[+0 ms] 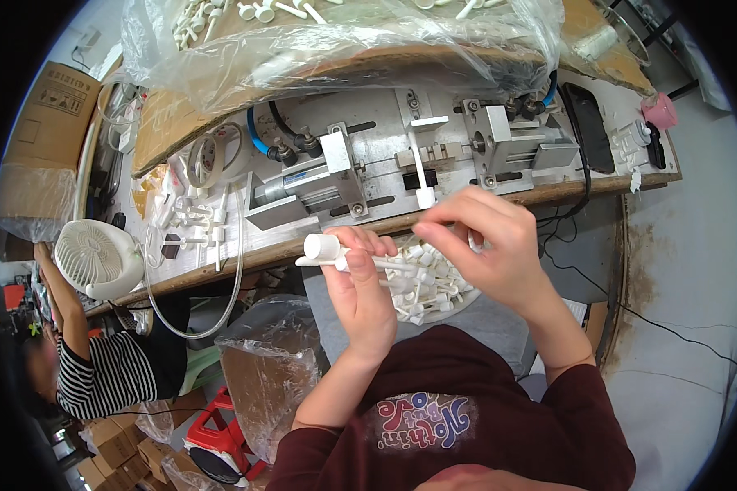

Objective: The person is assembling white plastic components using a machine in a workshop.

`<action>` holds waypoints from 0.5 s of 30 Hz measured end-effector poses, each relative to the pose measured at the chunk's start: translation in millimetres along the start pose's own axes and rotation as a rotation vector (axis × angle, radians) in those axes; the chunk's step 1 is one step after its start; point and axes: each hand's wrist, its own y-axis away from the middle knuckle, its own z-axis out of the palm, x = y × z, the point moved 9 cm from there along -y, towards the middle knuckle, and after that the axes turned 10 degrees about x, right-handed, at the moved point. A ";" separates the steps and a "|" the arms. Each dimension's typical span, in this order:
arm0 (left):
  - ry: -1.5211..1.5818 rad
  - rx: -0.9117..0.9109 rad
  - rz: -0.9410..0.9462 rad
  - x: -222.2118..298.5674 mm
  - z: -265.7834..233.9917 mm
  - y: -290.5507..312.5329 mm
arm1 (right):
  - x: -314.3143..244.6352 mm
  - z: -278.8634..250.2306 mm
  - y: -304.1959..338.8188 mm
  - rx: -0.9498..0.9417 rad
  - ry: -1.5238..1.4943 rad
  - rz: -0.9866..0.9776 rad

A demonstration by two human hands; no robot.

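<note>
My left hand [356, 290] is closed round a few white plastic stemmed parts. The cup-shaped head [323, 247] of one sticks out past the thumb. To the right, my right hand [487, 245] is raised with thumb and forefinger drawn together in a pinch. Whether anything small lies between those fingertips cannot be seen. Just beyond them, a white stemmed part [420, 168] stands in the metal fixture, its cup-like end toward me. Below my hands, on my lap, a heap of similar white parts [426, 299] is partly hidden by my fingers.
Two metal pneumatic clamps [323, 180] [512, 147] flank the fixture. A plastic-lined cardboard tray [344, 61] of white parts sits behind. A small white fan [98, 258] and a clear tube [239, 270] are at left. A phone [588, 127] lies at right. Another person [110, 368] works on the left.
</note>
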 end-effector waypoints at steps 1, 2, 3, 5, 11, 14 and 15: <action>0.001 0.021 0.037 -0.3 -0.6 -0.5 | -1.2 -0.6 5.5 0.023 -0.106 0.007; 0.005 0.036 0.025 -2.7 2.4 0.2 | 1.7 7.6 12.5 0.022 -0.196 0.097; 0.004 0.050 0.008 -4.2 6.7 2.7 | 1.7 20.6 21.4 0.022 -0.287 0.193; -0.032 0.118 -0.031 -12.6 11.2 0.4 | 13.6 40.4 35.5 -0.043 -0.391 0.399; -0.449 -0.058 0.315 0.7 20.6 1.6 | 28.2 45.4 36.6 -0.040 -0.778 0.598; -0.561 -0.183 0.662 13.8 35.6 3.4 | 34.5 46.2 34.9 -0.080 -0.957 0.733; -0.575 -0.228 0.727 15.6 40.6 3.7 | 37.2 45.7 34.6 -0.100 -0.983 0.742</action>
